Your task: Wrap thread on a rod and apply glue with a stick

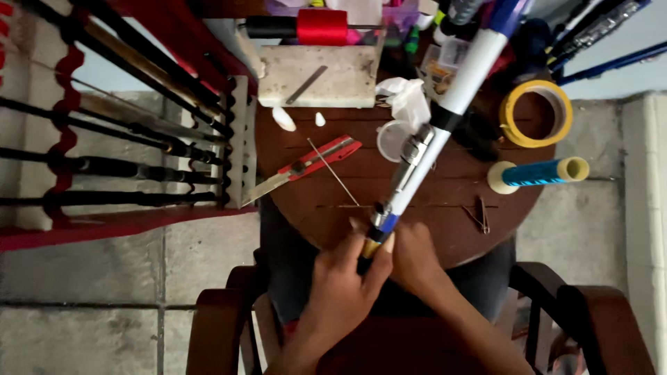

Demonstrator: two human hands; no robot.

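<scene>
hands (375,267) around rod butt (372,243)

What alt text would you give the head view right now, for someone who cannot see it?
Both hands, left hand and right hand, grip the butt end of a white and blue fishing rod above a round wooden table. A red utility knife and a yellow tape roll lie on it.

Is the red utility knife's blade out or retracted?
Out: the red utility knife lies on the round table, its bare metal blade extended toward the rod rack.
</scene>
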